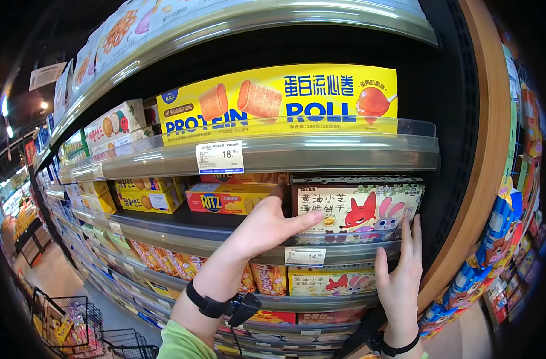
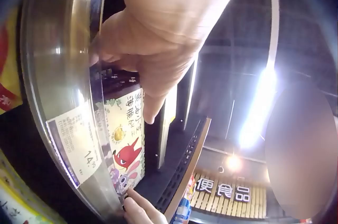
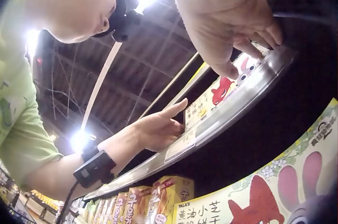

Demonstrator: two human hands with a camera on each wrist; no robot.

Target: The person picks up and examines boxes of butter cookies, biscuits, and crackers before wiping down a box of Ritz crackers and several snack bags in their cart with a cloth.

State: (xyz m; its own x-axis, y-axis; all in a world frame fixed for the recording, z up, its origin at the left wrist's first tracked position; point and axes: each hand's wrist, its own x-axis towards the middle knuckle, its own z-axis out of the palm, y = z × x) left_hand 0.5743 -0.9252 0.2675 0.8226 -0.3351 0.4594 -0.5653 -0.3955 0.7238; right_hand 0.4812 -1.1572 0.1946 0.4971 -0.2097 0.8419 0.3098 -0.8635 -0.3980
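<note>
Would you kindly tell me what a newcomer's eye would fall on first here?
The big yellow Protein Roll box on the upper shelf stands out first. Below it, the left hand grips the left end of the fox-and-rabbit biscuit box, while the right hand rests straight fingers at its lower right corner.

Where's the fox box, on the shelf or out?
On the shelf: fox box stands upright behind the rail, left hand and right hand on it.
</note>
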